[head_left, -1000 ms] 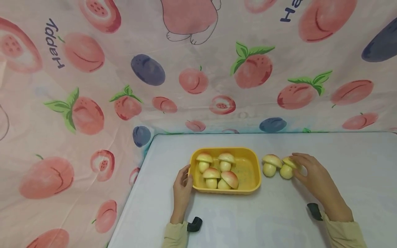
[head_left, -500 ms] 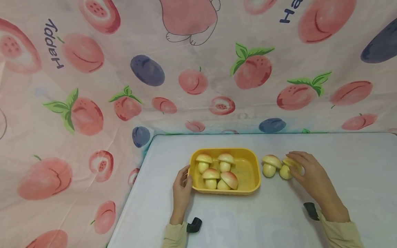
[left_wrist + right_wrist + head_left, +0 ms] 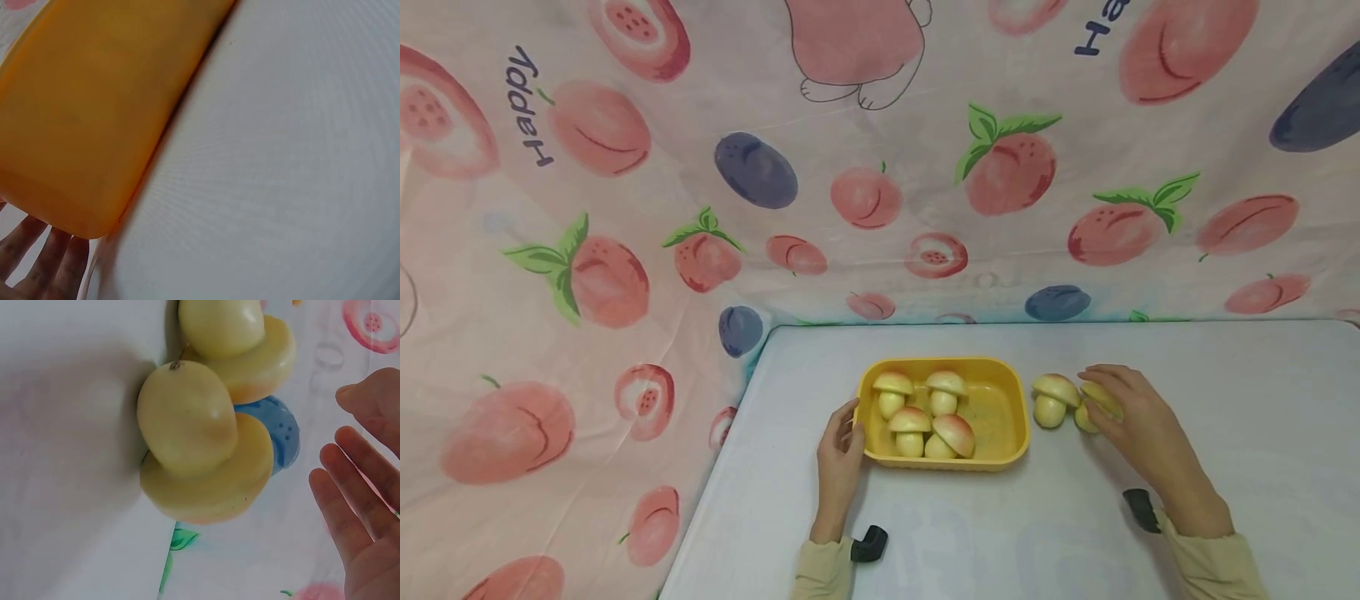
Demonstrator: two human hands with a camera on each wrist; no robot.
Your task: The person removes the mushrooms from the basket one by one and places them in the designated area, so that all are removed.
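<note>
A yellow tray (image 3: 1000, 425) stands on the white table with several mushrooms (image 3: 892, 385) in its left and middle part. At its left end wall my left hand (image 3: 841, 454) rests with extended fingers; the left wrist view shows the fingertips (image 3: 78, 247) against that wall. Right of the tray, two mushrooms with yellow stems and pinkish caps sit side by side: a left one (image 3: 1051, 412) and a right one (image 3: 1086, 417). Over the right mushroom hovers my right hand (image 3: 1142, 425), partly hiding it. The right wrist view shows its fingers spread, apart from this mushroom (image 3: 187, 425).
Fruit-printed cloth (image 3: 865, 200) hangs behind and to the left of the table (image 3: 970, 533). A black wrist mount (image 3: 870, 544) shows at the left sleeve, another black mount (image 3: 1141, 510) at the right sleeve.
My right hand has shifted slightly left over the right mushroom and covers more of it. The left hand, the tray and the mushrooms stay where they were.
</note>
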